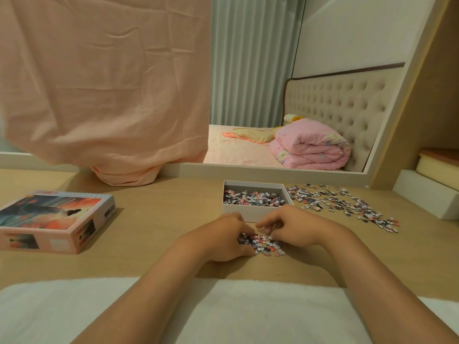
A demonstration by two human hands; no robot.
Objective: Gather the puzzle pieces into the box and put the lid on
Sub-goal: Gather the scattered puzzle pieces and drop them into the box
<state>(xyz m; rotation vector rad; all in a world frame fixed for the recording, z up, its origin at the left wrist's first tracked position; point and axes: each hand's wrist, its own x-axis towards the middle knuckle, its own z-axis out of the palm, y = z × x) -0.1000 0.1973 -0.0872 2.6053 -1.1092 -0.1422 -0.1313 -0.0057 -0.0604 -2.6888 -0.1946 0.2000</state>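
Curled round a small heap of pink, white and dark puzzle pieces (264, 245), the left hand (227, 235) and right hand (294, 227) cupped it just before the part-filled open white cardboard box (250, 212). More loose pieces (347, 207) lay to its right; the pink pictured lid (54, 219), far left.

The lid (57, 220) on your left shows a number on its side panel that looks like 1000. The line along its far top edge is upside down to you and too blurred to read.
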